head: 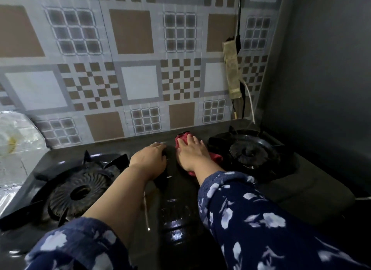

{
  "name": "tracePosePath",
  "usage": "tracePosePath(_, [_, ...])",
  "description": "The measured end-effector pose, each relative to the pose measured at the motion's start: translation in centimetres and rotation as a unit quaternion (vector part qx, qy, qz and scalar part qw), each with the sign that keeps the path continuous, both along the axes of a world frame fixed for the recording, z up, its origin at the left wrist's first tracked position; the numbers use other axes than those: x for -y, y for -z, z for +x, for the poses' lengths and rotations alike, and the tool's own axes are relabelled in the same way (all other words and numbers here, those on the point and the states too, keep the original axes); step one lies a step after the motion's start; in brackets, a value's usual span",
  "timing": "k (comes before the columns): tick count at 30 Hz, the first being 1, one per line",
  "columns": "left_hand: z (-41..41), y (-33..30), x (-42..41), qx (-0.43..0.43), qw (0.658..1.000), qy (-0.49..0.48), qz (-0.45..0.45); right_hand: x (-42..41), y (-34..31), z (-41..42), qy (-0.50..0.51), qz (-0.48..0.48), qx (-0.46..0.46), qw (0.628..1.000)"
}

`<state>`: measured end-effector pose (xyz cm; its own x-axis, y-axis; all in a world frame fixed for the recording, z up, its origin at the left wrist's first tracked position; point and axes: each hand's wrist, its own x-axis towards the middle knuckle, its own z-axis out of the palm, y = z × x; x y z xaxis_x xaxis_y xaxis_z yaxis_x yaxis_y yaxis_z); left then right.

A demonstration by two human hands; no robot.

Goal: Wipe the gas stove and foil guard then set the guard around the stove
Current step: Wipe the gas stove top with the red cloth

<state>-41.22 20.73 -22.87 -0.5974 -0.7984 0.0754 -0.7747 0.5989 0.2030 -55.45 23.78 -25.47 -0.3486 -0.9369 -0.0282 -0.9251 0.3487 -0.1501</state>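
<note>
A black glass-top gas stove fills the lower frame, with a left burner and a right burner. My right hand lies flat on a red cloth, pressing it on the stove top near the back edge, between the burners. My left hand rests beside it on the stove's middle, fingers curled over something dark I cannot make out. The crumpled foil guard stands off the stove at the far left, stained yellow.
A patterned tiled wall rises right behind the stove. A taped power strip with cables hangs on it above the right burner. A dark grey wall closes the right side. A grey countertop extends right of the stove.
</note>
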Motion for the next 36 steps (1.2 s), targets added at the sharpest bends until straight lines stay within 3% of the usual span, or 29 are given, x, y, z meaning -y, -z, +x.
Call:
tracePosePath(5, [-2.0, -0.3, 2.9, -0.008, 1.0, -0.023, -0.012, 4.7, 0.2, -2.2, 0.089, -0.029, 0.018, 0.995])
tracePosePath(13, [-4.0, -0.6, 4.7, 0.0, 0.999, -0.032, -0.025, 9.1, -0.7, -4.9, 0.29, -0.062, 0.088, 0.951])
tracePosePath(17, [-3.5, -0.9, 5.4, 0.0, 0.999, -0.037, -0.026, 10.5, -0.9, -6.8, 0.324, -0.036, 0.078, 0.942])
tracePosePath(22, [-1.8, -0.9, 5.8, 0.0, 0.999, -0.052, -0.01, 10.0, -0.4, -6.1, 0.265, -0.034, 0.052, 0.962])
tracePosePath(28, [-0.4, -0.7, 5.0, 0.018, 0.997, -0.075, 0.008, 7.5, 0.0, -3.3, 0.072, -0.029, 0.05, 0.996])
tracePosePath(36, [3.1, -1.3, 2.6, 0.017, 0.995, -0.093, 0.02, 1.9, -0.4, 2.2, -0.141, 0.012, 0.03, 0.989])
